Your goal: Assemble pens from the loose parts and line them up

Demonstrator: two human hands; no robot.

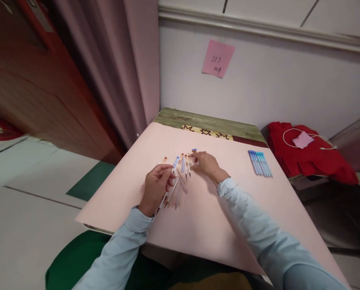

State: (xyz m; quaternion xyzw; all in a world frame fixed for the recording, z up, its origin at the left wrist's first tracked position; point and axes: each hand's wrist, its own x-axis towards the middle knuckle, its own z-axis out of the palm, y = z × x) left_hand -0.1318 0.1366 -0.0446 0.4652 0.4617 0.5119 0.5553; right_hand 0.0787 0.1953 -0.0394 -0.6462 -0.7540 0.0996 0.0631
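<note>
My left hand (155, 187) is closed around a bunch of thin pens (169, 193), held a little above a pink sheet (198, 217) that covers the small table. The pens fan out past my fingers, with orange and blue caps showing at their far ends. My right hand (206, 163) rests on the sheet just right of the fan, its fingers curled and pinching at the tip of one pen with a blue cap (193, 151). Both arms wear pale blue sleeves.
A neat row of blue pens (260, 163) lies on the sheet at the right. Beyond the table a red cloth (313, 155) with a white cord lies on a low ledge. A pink note (217, 58) is stuck on the wall. A curtain (119, 72) hangs at the left.
</note>
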